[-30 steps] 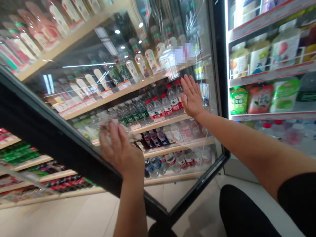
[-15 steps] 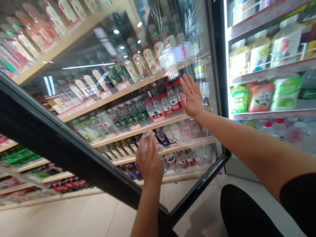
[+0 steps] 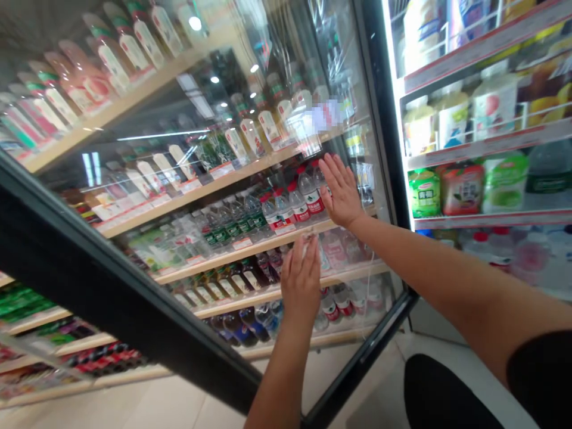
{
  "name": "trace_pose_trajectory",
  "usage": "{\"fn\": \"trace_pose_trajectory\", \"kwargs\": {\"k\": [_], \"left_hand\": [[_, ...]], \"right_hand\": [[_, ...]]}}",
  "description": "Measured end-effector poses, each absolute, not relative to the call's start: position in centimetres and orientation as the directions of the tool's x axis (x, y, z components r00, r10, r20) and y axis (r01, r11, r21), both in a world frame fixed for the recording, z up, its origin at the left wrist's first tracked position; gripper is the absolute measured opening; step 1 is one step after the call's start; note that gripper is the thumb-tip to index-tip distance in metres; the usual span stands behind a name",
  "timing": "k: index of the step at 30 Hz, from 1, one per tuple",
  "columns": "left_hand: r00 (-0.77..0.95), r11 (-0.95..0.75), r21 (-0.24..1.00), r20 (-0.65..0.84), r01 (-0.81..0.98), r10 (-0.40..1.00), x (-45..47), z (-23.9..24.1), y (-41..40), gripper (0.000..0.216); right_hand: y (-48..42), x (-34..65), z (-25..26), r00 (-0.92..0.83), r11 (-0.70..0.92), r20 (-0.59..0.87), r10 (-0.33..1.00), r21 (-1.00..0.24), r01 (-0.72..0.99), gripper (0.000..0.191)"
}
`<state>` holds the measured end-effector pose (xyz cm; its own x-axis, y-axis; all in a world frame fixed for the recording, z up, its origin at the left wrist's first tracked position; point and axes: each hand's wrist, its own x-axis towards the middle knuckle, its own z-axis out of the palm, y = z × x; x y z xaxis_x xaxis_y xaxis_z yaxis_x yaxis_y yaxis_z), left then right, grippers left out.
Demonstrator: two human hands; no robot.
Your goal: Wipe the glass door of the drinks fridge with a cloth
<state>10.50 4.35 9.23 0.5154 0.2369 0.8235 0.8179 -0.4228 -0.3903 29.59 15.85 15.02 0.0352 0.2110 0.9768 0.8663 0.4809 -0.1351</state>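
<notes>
A large glass door (image 3: 330, 351) with a black frame stands open and slanted in front of me. My left hand (image 3: 301, 280) presses a crumpled pale cloth (image 3: 309, 233) against the glass, fingers together. Only a little of the cloth shows past its fingertips; the palm and fingers hide the rest. Higher and to the right, my right hand (image 3: 340, 193) lies flat on the pane, its fingers stretched out and holding nothing. Bottles on the wooden shelves show through the glass behind both hands.
At the right, a lit cooler (image 3: 487, 223) holds bottles and pouches on shelves. Wooden shelves (image 3: 192, 189) with rows of bottles stand beyond the door. Light tiles cover the floor (image 3: 170, 405). The door's lower frame (image 3: 364, 351) runs near my knee (image 3: 442, 393).
My left hand has moved up and to the right across the glass with the cloth, nearer my right hand. My right hand keeps its flat place on the pane. The view has shifted slightly.
</notes>
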Motion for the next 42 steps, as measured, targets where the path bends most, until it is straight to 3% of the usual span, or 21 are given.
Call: {"fn": "trace_pose_trajectory", "kwargs": {"k": [7, 9, 12, 14, 20, 27, 34, 39, 42], "left_hand": [[0.228, -0.324, -0.183, 0.968, 0.928, 0.105, 10.6, 15.0, 5.1, 0.050], [0.320, -0.381, -0.247, 0.937, 0.891, 0.140, 11.3, 13.6, 5.3, 0.050], [0.588, -0.477, -0.447, 0.784, 0.757, 0.199, 12.3, 10.4, 5.9, 0.045], [0.629, -0.461, -0.490, 0.747, 0.740, 0.216, 12.3, 10.3, 6.1, 0.043], [0.329, -0.334, -0.280, 0.939, 0.900, 0.098, 10.3, 16.4, 5.5, 0.048], [0.528, -0.468, -0.389, 0.822, 0.794, 0.212, 11.7, 13.2, 5.7, 0.045], [0.228, -0.332, -0.186, 0.970, 0.925, 0.091, 9.2, 19.5, 4.5, 0.044], [0.443, -0.385, -0.360, 0.883, 0.850, 0.153, 9.2, 15.6, 4.5, 0.046], [0.403, -0.335, -0.336, 0.903, 0.880, 0.152, 7.8, 16.4, 3.9, 0.046]], "right_hand": [[15.7, 29.5, 15.1, 0.049, 0.467, 0.980, 0.193, -0.136, 0.874, 0.059], [15.7, 29.5, 15.1, 0.050, 0.465, 0.982, 0.181, -0.131, 0.875, 0.058], [15.8, 29.5, 15.1, 0.049, 0.474, 0.984, 0.171, -0.126, 0.871, 0.058], [15.9, 29.5, 15.0, 0.050, 0.482, 0.983, 0.179, -0.132, 0.866, 0.059], [15.9, 29.5, 15.0, 0.057, 0.497, 0.984, 0.166, -0.133, 0.858, 0.059], [15.8, 29.5, 15.0, 0.045, 0.494, 0.980, 0.191, -0.136, 0.859, 0.060], [15.7, 29.6, 15.0, 0.053, 0.491, 0.978, 0.201, -0.147, 0.858, 0.059], [15.8, 29.5, 14.9, 0.047, 0.496, 0.977, 0.207, -0.146, 0.856, 0.060], [15.9, 29.6, 14.9, 0.043, 0.500, 0.979, 0.197, -0.138, 0.855, 0.061]]}}
